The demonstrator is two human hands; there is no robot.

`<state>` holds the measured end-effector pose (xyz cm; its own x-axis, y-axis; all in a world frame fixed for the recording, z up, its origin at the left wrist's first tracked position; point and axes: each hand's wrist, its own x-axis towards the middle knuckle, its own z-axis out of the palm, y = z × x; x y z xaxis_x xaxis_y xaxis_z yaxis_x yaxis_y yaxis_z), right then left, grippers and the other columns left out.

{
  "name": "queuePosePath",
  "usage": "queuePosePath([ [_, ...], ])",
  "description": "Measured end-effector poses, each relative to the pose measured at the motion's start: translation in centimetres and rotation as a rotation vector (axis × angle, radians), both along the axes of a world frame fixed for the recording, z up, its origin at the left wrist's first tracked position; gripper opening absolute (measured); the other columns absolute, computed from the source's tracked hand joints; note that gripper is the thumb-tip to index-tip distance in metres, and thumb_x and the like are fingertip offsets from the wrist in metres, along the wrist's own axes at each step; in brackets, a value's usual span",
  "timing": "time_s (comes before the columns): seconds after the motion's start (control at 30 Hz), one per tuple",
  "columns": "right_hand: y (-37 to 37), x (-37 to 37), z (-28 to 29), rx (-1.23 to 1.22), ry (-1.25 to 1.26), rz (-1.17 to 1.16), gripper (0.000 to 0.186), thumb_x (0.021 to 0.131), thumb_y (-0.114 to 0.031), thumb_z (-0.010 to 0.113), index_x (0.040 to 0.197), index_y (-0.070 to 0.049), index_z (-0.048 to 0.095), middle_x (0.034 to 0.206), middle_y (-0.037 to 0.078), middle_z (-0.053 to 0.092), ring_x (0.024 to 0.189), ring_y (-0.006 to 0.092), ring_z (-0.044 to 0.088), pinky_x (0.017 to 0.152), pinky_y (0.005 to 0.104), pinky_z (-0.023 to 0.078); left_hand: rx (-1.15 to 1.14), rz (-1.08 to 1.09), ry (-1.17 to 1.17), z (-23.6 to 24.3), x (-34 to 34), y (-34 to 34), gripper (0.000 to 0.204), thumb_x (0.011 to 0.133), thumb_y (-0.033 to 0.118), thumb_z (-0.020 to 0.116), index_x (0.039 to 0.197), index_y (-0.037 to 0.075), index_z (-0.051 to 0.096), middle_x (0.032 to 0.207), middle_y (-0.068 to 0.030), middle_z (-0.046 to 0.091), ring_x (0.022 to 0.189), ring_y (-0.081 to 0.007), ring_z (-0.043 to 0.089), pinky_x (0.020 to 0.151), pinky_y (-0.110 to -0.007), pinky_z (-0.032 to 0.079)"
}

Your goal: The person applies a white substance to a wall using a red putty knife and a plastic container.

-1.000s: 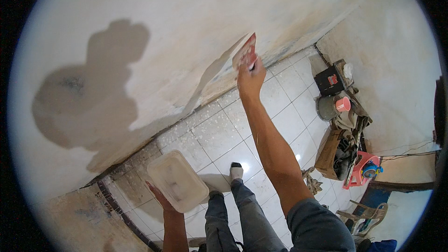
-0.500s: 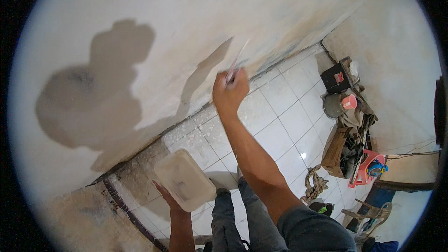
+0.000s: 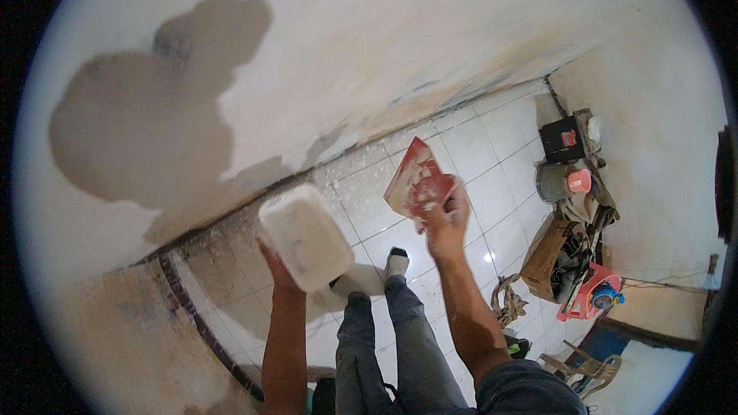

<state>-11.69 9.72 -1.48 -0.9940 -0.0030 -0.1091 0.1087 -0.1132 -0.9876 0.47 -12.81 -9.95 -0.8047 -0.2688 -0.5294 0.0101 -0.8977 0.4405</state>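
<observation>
My left hand (image 3: 276,260), partly hidden, grips the side of a pale rectangular plastic tub (image 3: 309,234), whose inside looks smeared whitish. To its right, my right hand (image 3: 448,215) is closed on a red, wide flat scraper (image 3: 417,173) streaked with pale paste. The scraper is in the air over the tiled floor, apart from the tub and lower in the picture than the stained white wall (image 3: 369,23), where my shadow falls.
Speckled white tiles (image 3: 369,196) surround my feet. Along the right wall stand a black box (image 3: 560,138), a grey bucket (image 3: 552,183), a pink cup (image 3: 580,180), a cardboard box (image 3: 544,265) and a pink stool (image 3: 592,296). A beige chair (image 3: 584,376) is farther down.
My right hand with the scraper has come away from the wall, down and to the right, turning the blade's face into view. The tub in my left hand has risen slightly in the picture.
</observation>
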Motion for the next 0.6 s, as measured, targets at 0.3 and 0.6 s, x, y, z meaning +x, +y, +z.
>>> queuePosePath([
  [0.3, -3.0, 1.5, 5.6, 0.129, -0.101, 0.231, 0.027, 0.082, 0.005, 0.042, 0.105, 0.001, 0.055, 0.09, 0.007, 0.06, 0.076, 0.0101, 0.055, 0.067, 0.0235, 0.045, 0.019, -0.095, 0.082, 2.4, -5.3, 1.9, 0.069, 0.088, 0.061, 0.036, 0.134, 0.01, 0.04, 0.127, -0.012, 0.05, 0.114, -0.0284, 0.05, 0.098, -0.042, 0.042],
  [0.6, -4.7, 1.0, 4.1, 0.611, 0.143, 0.197, 0.018, 0.086, -0.005, 0.048, 0.098, 0.004, 0.056, 0.074, 0.007, 0.058, 0.065, 0.0111, 0.049, 0.061, 0.0265, 0.043, 0.127, -0.176, 0.23, 3.0, -5.9, 2.7, 0.066, 0.08, 0.05, 0.056, 0.13, 0.008, 0.045, 0.122, -0.0113, 0.055, 0.11, -0.027, 0.053, 0.097, -0.042, 0.042],
])
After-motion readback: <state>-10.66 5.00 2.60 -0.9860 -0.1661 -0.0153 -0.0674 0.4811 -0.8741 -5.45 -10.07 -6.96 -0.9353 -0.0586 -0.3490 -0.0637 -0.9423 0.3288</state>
